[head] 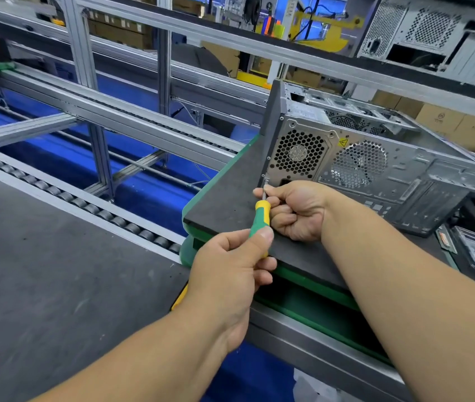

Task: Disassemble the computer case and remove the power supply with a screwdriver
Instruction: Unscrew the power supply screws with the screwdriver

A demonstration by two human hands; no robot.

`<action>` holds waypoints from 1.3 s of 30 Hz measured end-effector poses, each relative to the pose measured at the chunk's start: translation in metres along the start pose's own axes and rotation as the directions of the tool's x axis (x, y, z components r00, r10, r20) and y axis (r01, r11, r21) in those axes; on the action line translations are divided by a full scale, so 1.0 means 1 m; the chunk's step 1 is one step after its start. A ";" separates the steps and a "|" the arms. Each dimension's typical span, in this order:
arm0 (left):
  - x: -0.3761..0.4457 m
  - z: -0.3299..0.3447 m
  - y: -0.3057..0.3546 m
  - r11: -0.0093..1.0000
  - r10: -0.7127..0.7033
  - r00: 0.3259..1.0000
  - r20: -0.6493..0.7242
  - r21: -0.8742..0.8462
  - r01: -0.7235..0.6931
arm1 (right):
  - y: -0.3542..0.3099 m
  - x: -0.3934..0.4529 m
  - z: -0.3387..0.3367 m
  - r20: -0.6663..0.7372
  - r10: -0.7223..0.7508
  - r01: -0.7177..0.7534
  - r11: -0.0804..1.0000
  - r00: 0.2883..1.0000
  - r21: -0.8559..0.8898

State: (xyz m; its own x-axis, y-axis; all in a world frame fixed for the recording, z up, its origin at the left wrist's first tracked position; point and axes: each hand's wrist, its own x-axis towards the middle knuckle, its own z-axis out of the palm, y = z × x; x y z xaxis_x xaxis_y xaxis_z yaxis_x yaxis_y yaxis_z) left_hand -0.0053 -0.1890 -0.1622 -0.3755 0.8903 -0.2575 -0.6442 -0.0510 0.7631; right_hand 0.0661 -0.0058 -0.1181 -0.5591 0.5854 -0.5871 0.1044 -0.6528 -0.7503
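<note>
A grey computer case (pixel 398 175) lies on its side on a dark foam pad (pixel 230 192), rear panel toward me. The power supply (pixel 298 153), with a honeycomb fan grille, sits at the panel's left end. My left hand (pixel 230 274) grips the green and yellow handle of a screwdriver (pixel 259 219). Its metal shaft runs up to a screw (pixel 266 179) at the power supply's lower left corner. My right hand (pixel 294 210) is curled beside the shaft, with thumb and forefinger pinching it just below the screw.
The pad lies on a green pallet (pixel 303 294) on a metal workbench. A roller conveyor (pixel 85 204) runs diagonally at left above a blue floor. A second case (pixel 422 33) stands on the shelf at upper right. Cardboard boxes (pixel 448 120) are behind.
</note>
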 end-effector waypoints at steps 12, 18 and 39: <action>-0.006 0.003 0.021 0.856 -0.340 0.910 0.236 -0.324 0.404 | 0.003 0.000 0.002 -0.006 -0.023 0.022 0.996 1.000 -0.082; -0.002 0.001 0.020 0.965 -0.241 0.956 0.167 -0.064 0.254 | 0.003 0.005 0.010 -0.088 -0.039 0.024 0.986 0.995 -0.167; 0.000 0.000 0.018 0.977 -0.206 0.973 0.105 0.079 0.198 | 0.007 -0.001 0.013 -0.110 -0.061 0.042 0.985 0.992 -0.168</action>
State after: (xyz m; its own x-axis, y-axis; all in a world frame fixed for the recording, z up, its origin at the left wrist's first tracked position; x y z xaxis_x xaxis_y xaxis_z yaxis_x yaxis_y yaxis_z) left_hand -0.0169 -0.1903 -0.1488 -0.1627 0.9241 -0.3458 -0.6509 0.1628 0.7415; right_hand 0.0563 -0.0172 -0.1183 -0.4705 0.6736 -0.5700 0.2174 -0.5376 -0.8147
